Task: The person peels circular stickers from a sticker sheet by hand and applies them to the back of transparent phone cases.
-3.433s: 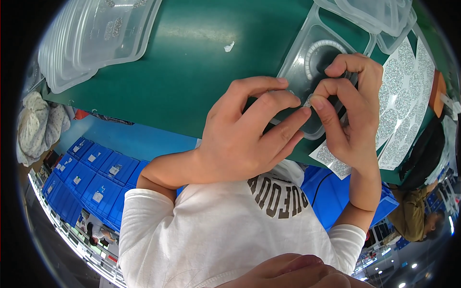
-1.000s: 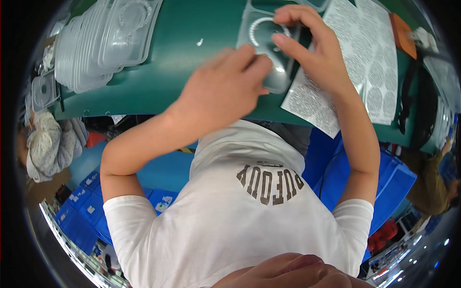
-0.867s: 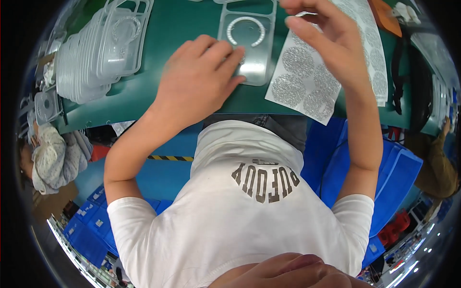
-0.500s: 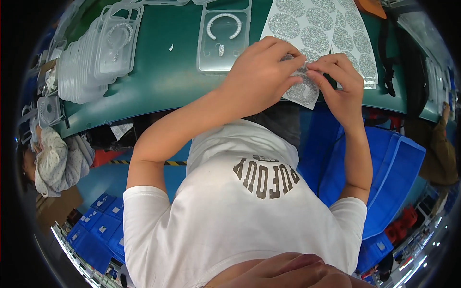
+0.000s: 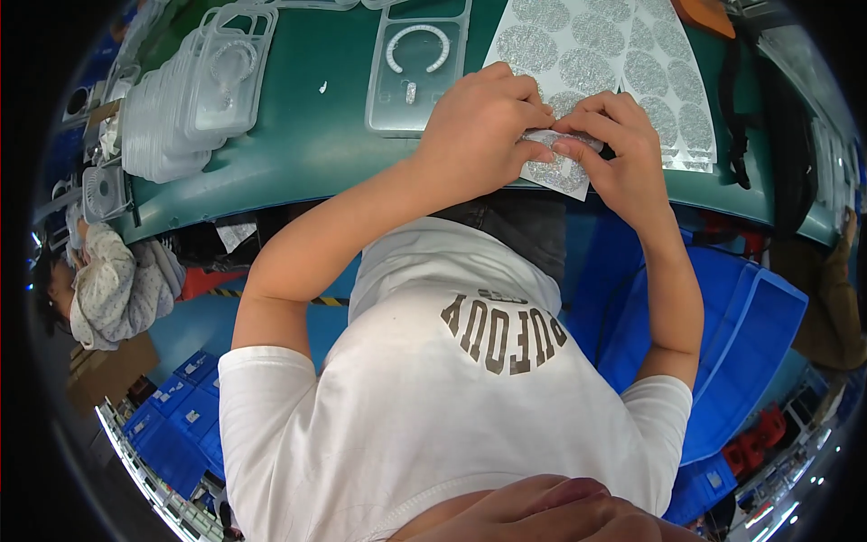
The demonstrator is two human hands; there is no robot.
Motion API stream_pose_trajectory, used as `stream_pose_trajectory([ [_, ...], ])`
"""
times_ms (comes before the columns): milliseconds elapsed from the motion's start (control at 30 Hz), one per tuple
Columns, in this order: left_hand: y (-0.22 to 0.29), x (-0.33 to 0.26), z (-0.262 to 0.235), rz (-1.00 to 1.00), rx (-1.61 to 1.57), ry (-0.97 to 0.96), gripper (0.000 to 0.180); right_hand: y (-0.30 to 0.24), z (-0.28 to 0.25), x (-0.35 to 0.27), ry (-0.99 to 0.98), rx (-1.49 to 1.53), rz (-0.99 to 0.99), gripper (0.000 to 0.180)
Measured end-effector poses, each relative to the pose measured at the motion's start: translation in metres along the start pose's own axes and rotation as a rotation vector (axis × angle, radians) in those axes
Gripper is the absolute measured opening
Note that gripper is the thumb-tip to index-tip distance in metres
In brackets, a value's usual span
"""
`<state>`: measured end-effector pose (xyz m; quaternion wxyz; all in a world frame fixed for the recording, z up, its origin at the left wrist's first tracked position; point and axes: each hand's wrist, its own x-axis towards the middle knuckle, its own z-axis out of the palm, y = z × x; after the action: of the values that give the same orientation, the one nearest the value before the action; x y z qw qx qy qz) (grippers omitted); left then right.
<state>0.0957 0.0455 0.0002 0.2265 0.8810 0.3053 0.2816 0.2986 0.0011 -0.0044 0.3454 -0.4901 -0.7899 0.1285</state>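
Note:
A white sheet of round silver glitter stickers point(image 5: 527, 49) lies on the green table, its near end between my hands. There the sheet or a sticker on it is bent up, and I cannot make out which. My left hand point(image 5: 488, 122) pinches it from the left, thumb below and fingers above. From the right, my right hand point(image 5: 623, 149) grips the same raised part between thumb and fingers. Left of my hands lies a clear phone case point(image 5: 390, 107) with a white, open-ended ring and a small glittery piece on it.
Several clear phone cases point(image 5: 167, 126) are stacked at the left of the green table point(image 5: 307, 117). Another glitter sticker sheet point(image 5: 670, 81) lies at the right. A black strap point(image 5: 733, 117) and an orange object point(image 5: 704, 16) are beyond it. Blue bins point(image 5: 722, 343) stand below the table's edge.
My hands have moved slightly left and toward me. The part of the sheet between them has become bent up, with both thumbs now on it.

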Motion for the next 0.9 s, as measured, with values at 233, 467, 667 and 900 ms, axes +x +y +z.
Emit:
stream_pose_trajectory([
  [233,-0.005,0.0,-0.002,-0.021,-0.074,0.037,0.017,-0.001,0.002,-0.002,0.024,0.113,0.102,0.009],
  [467,-0.009,0.0,-0.001,0.003,-0.117,0.074,0.009,-0.005,0.003,-0.001,0.119,-0.01,-0.062,0.007],
  [667,-0.011,-0.001,0.002,0.064,-0.101,0.109,0.008,-0.009,-0.001,0.002,0.143,-0.098,-0.157,0.012],
  [900,-0.014,-0.001,0.004,0.107,-0.065,0.119,0.009,-0.011,-0.002,0.001,0.154,-0.278,-0.299,0.016],
])
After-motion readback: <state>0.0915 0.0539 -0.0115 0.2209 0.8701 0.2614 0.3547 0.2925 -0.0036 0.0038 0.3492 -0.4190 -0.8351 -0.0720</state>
